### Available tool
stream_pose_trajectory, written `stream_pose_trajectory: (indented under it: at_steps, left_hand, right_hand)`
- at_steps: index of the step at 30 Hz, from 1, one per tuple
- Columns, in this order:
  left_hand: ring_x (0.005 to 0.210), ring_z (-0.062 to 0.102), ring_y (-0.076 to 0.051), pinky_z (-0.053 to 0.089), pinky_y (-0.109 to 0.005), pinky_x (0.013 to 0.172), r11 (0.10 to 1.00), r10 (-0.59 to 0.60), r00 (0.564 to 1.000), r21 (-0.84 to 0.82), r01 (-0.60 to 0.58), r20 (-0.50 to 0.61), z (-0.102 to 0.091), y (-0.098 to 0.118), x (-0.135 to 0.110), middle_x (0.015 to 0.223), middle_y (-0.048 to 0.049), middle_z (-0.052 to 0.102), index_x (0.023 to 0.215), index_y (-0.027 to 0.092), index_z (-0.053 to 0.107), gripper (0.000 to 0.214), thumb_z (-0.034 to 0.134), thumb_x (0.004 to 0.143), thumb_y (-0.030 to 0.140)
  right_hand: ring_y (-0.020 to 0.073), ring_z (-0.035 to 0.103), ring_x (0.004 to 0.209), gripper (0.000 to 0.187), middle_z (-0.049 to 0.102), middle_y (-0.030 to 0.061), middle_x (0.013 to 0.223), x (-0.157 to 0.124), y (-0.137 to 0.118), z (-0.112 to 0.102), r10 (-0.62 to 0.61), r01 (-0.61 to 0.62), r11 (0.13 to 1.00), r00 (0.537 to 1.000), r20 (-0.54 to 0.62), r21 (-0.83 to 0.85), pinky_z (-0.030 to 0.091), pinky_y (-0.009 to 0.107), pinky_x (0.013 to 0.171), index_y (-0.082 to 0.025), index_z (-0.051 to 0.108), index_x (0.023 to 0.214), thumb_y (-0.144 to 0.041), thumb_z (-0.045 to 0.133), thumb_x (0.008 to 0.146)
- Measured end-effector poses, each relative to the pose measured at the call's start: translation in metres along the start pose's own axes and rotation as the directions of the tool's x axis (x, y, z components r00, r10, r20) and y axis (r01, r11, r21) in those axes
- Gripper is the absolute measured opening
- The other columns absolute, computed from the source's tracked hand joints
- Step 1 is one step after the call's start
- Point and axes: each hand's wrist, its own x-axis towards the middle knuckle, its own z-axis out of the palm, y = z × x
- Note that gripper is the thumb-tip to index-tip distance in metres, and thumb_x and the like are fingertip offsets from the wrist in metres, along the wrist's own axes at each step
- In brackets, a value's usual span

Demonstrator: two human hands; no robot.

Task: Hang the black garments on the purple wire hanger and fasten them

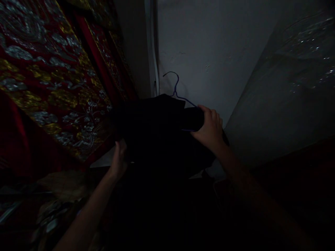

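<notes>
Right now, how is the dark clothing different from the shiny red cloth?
The dark clothing looks plain and almost black, while the red cloth has glittery silver and gold patterns. The dark clothing has a purple hanger, gripped by the right hand; no hanger shows on the red cloth. The dark clothing is mid-picture, the red cloth at the left. Both are in dim light.

Head camera faces forward and down, garment (157, 136) close.
</notes>
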Motion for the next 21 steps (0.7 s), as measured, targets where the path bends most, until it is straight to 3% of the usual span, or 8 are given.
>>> stream_pose_trajectory:
  at_steps: [4,9,11,13,14,16,19,21]
  left_hand:
    - [0.133,0.058,-0.033,0.049,-0.046,0.110,0.992,-0.053,0.991,-0.119,0.038,-0.122,0.023,-0.028,-0.015,0.135,-0.0080,0.068,0.126,0.026,0.064,0.063,0.083,0.071,0.052]
    - [0.127,0.063,-0.031,0.052,-0.045,0.108,0.957,-0.168,0.932,-0.281,0.076,-0.321,0.041,-0.048,-0.037,0.126,-0.0042,0.072,0.123,0.028,0.063,0.048,0.075,0.076,0.030]
    - [0.121,0.067,-0.030,0.056,-0.046,0.102,0.917,-0.271,0.904,-0.374,0.138,-0.331,0.041,-0.059,-0.047,0.118,-0.0047,0.075,0.121,0.028,0.064,0.043,0.070,0.078,0.028]
    - [0.114,0.070,-0.031,0.059,-0.046,0.096,0.886,-0.343,0.887,-0.422,0.194,-0.311,0.040,-0.069,-0.055,0.111,-0.0061,0.077,0.115,0.027,0.065,0.038,0.070,0.078,0.031]
    - [0.112,0.071,-0.031,0.061,-0.046,0.092,0.879,-0.363,0.883,-0.424,0.218,-0.296,0.040,-0.072,-0.058,0.107,-0.0069,0.078,0.111,0.026,0.066,0.035,0.070,0.077,0.032]
    - [0.110,0.072,-0.032,0.062,-0.045,0.088,0.875,-0.379,0.886,-0.414,0.251,-0.265,0.041,-0.077,-0.064,0.099,-0.0084,0.078,0.099,0.025,0.068,0.029,0.072,0.073,0.037]
    - [0.105,0.073,-0.033,0.062,-0.044,0.085,0.850,-0.404,0.883,-0.455,0.266,-0.239,0.045,-0.076,-0.068,0.093,-0.0096,0.078,0.089,0.021,0.068,0.030,0.077,0.065,0.038]
    - [0.101,0.074,-0.034,0.061,-0.043,0.086,0.823,-0.425,0.875,-0.501,0.267,-0.232,0.048,-0.074,-0.070,0.091,-0.0097,0.078,0.087,0.017,0.068,0.035,0.081,0.060,0.035]
  right_hand:
    - [0.0467,0.046,0.126,0.094,0.050,0.0192,0.136,0.018,-0.021,-0.010,-0.113,0.111,0.994,0.990,0.082,0.024,0.036,0.064,0.105,-0.020,0.040,0.151,-0.026,0.077,0.065]
    - [0.0427,0.038,0.140,0.087,0.043,0.0113,0.152,-0.016,-0.038,-0.032,-0.303,0.239,0.920,0.936,0.178,0.309,0.030,0.062,0.116,-0.031,0.039,0.152,-0.030,0.075,0.072]
    - [0.0384,0.041,0.141,0.071,0.047,0.0098,0.151,-0.047,-0.043,-0.030,-0.239,0.150,0.852,0.964,0.116,0.502,0.034,0.058,0.117,-0.031,0.045,0.147,-0.034,0.069,0.080]
    - [0.0344,0.054,0.131,0.049,0.059,0.0118,0.138,-0.084,-0.050,-0.016,0.000,-0.048,0.740,0.997,0.072,0.671,0.043,0.054,0.110,-0.029,0.052,0.135,-0.038,0.062,0.088]
    - [0.0326,0.061,0.120,0.036,0.065,0.0122,0.125,-0.102,-0.054,-0.004,0.166,-0.176,0.673,0.982,0.085,0.718,0.049,0.051,0.102,-0.028,0.057,0.124,-0.042,0.059,0.091]
    - [0.0284,0.067,0.090,0.028,0.069,0.0090,0.094,-0.136,-0.061,0.025,0.438,-0.458,0.557,0.871,0.224,0.693,0.056,0.044,0.080,-0.027,0.060,0.097,-0.054,0.058,0.090]
    - [0.0205,0.058,0.060,0.054,0.060,0.0044,0.063,-0.168,-0.073,0.068,0.374,-0.722,0.447,0.688,0.622,0.529,0.046,0.034,0.058,-0.024,0.056,0.069,-0.072,0.043,0.089]
    - [0.0167,0.052,0.052,0.061,0.054,0.0030,0.053,-0.177,-0.080,0.086,0.274,-0.772,0.446,0.600,0.751,0.453,0.039,0.031,0.054,-0.023,0.051,0.057,-0.074,0.038,0.088]
